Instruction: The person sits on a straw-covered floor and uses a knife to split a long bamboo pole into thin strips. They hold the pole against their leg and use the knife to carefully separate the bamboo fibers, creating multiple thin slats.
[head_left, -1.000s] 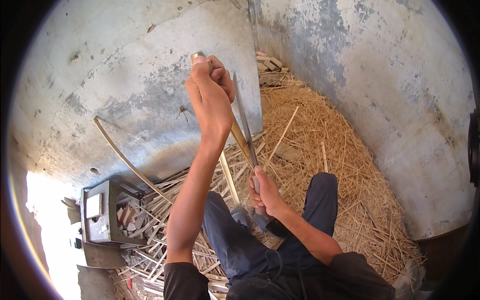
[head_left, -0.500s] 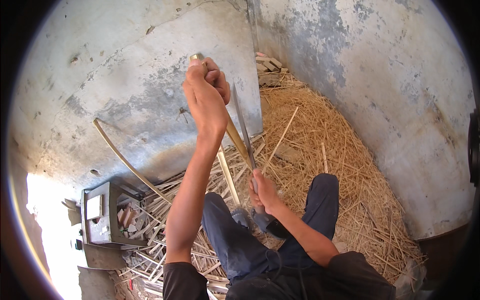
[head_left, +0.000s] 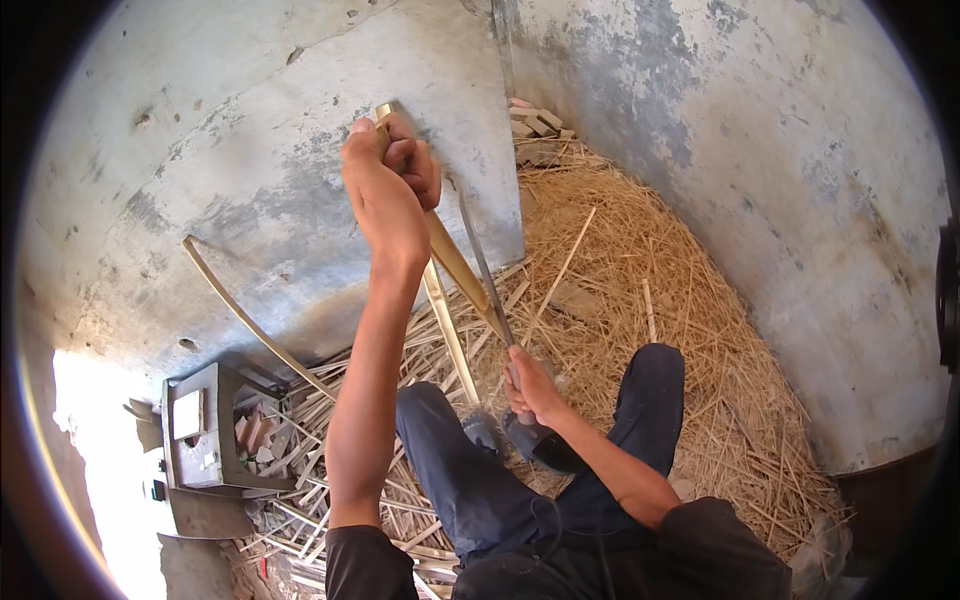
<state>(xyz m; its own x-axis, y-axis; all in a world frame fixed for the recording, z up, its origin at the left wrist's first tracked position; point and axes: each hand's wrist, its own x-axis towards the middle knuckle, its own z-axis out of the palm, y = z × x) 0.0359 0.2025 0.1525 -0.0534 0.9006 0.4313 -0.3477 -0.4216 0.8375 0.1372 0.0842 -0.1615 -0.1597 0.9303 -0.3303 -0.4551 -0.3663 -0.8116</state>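
Raised in front of the wall, my left hand [head_left: 385, 190] is closed around the upper part of a yellowish bamboo piece [head_left: 458, 262]. Its top end sticks out above my fingers, and it slants down toward my right hand [head_left: 535, 385]. That hand grips the handle of a long, narrow-bladed knife [head_left: 477, 240], whose blade points up and away beside the bamboo. Blade and bamboo meet or overlap just above my right fist; whether the edge is cutting in, I cannot tell. A pale bamboo strip [head_left: 450, 335] hangs or stands behind my left forearm, its upper end hidden.
A curved bamboo strip [head_left: 240, 312] leans at the left wall. Below it stands a grey box-like frame [head_left: 208, 430] holding broken rubble. Loose strips [head_left: 300, 540] and a heap of straw-like shavings [head_left: 640, 250] cover the floor around my legs. Bricks [head_left: 538, 124] lie in the corner.
My left hand has shifted a little to the left with the bamboo, which now slants more. The knife tip has tilted slightly left, while my right hand has barely moved.
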